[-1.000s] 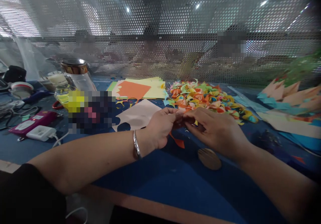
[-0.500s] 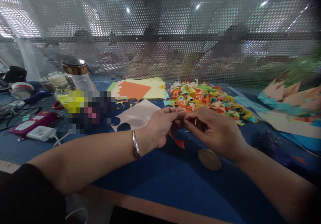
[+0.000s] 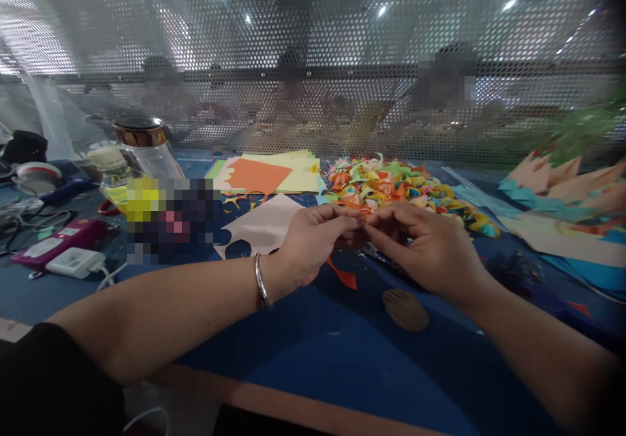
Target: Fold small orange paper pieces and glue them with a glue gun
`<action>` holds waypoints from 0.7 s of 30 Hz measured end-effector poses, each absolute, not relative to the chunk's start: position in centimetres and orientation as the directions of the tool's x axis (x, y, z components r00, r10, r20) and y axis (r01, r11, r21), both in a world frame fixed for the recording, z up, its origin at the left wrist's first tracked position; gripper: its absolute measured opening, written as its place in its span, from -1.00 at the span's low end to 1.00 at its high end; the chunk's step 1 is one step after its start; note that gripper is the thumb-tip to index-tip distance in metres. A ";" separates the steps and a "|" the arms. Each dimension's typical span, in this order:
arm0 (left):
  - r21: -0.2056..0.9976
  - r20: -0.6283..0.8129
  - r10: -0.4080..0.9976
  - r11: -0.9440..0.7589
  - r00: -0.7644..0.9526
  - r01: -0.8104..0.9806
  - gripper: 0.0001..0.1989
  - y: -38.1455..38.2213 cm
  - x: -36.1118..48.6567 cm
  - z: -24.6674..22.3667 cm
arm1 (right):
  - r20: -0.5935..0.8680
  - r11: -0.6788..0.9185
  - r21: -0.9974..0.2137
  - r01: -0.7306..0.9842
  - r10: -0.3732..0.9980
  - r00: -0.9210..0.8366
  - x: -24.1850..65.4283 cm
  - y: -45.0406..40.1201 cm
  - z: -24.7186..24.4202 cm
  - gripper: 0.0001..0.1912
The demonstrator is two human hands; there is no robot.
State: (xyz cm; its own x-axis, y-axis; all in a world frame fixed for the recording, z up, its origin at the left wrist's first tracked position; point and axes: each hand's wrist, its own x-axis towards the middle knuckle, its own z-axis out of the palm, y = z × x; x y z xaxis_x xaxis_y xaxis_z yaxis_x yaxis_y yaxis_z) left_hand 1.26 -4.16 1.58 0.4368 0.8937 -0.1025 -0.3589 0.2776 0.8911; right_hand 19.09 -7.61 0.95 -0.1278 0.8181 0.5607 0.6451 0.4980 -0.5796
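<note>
Head view is showing the left hand [image 3: 313, 240] and the right hand [image 3: 430, 250] meeting fingertip to fingertip over the blue table [image 3: 313, 364], both pinching shut on one small folded paper piece [image 3: 362, 226] that is mostly hiding between them. An orange scrap [image 3: 343, 276] is lying just below the left hand, and one brown disc [image 3: 405, 309] is sitting near the right wrist. Just beyond the fingers, a heap of coloured folded pieces [image 3: 405, 191] is spreading out, too many to count. One pale cut sheet [image 3: 264, 227] is lying left of the hands, with a stack of coloured sheets [image 3: 274, 172] farther back.
</note>
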 end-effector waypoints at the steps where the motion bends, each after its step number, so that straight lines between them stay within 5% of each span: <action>1: 0.896 -0.107 0.896 0.275 0.431 -0.349 -0.89 -4.2 1.3 1.6 | 0.561 0.496 -0.579 0.647 0.818 -0.126 19.1 -7.6 1.0 -0.83; 21: 0.866 -0.280 0.857 0.420 0.432 -0.272 -0.81 -3.8 1.1 1.8 | 0.588 0.589 -0.401 0.701 0.753 -0.296 19.7 -7.4 0.9 -0.92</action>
